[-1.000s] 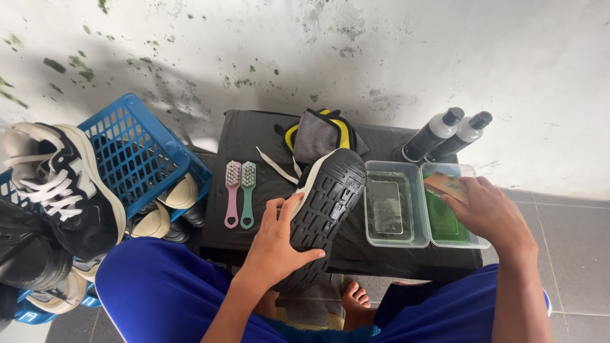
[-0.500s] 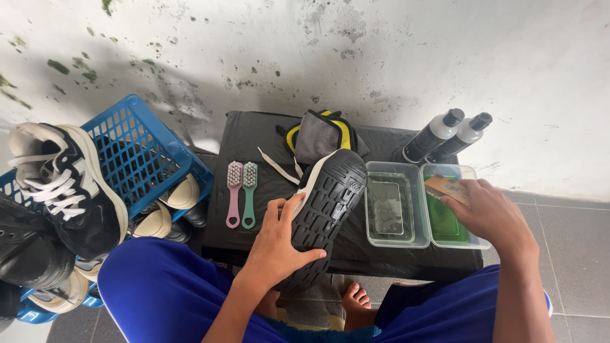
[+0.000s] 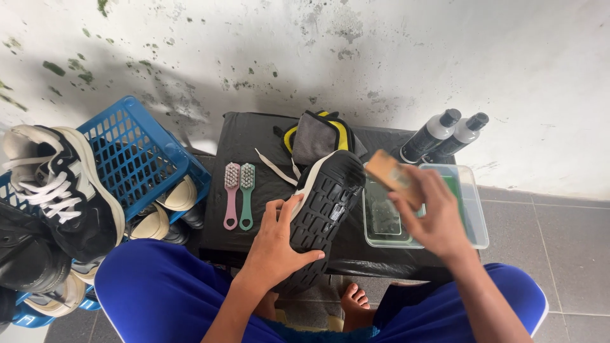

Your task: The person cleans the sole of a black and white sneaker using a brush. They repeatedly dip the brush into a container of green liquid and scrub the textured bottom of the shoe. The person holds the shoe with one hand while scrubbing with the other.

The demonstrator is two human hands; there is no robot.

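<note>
— While you log, where's the shoe?
— My left hand grips the black shoe sole-up over the black table; right hand clasps a wooden brush above clear tubs.
— Bottles?
— Two grey, black-capped bottles, back right.

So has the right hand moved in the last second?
Yes. The right hand, holding a wooden brush, has lifted off the right green tub and moved left over the clear tub, towards the shoe.

black table | pink brush | green brush | clear tubs | cloth
</note>
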